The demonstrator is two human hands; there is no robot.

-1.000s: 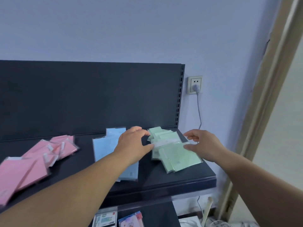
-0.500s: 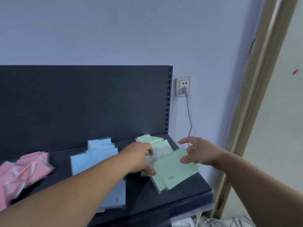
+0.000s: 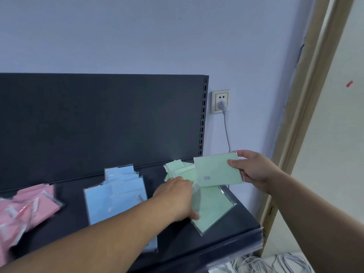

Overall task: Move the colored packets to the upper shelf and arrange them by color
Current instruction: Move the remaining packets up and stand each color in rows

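Step in hand: sorting looks nearly finished. All three colours already lie on the upper shelf (image 3: pixel 226 239), so I judge this to be the tidying of the green group at its right end.
Cables (image 3: pixel 266 263): a loose white tangle below the shelf's front right corner, not involved.
Left hand (image 3: pixel 175 198): reaches in over the front edge, palm down. It rests on the left side of the green pile (image 3: pixel 212 209), with the thumb tip on the frontmost packet. The back of the hand hides the fingers, so I cannot tell whether they pinch anything.
Green pile: fanned out and skewed, one corner pointing at the front right corner of the shelf.
Right hand (image 3: pixel 254 170): comes in from the right. Thumb on top and fingers beneath pinch the right edge of the held green packet (image 3: pixel 214 170).
Held green packet: lifted clear, roughly level, above the back part of the green pile.
Blue pile (image 3: pixel 116 194): mid-shelf, running from the front edge toward the back.
Pink pile (image 3: pixel 29 205): at the left end, loosely heaped.
Back panel (image 3: pixel 98 125): dark, upright behind all three groups.
Wall socket (image 3: pixel 221 101): beyond the shelf's right rear corner, with a plug in it.
Next move calls for: squaring the green pile under the left hand, then laying the held packet flat on top with its edges lined up and clear of the blue.
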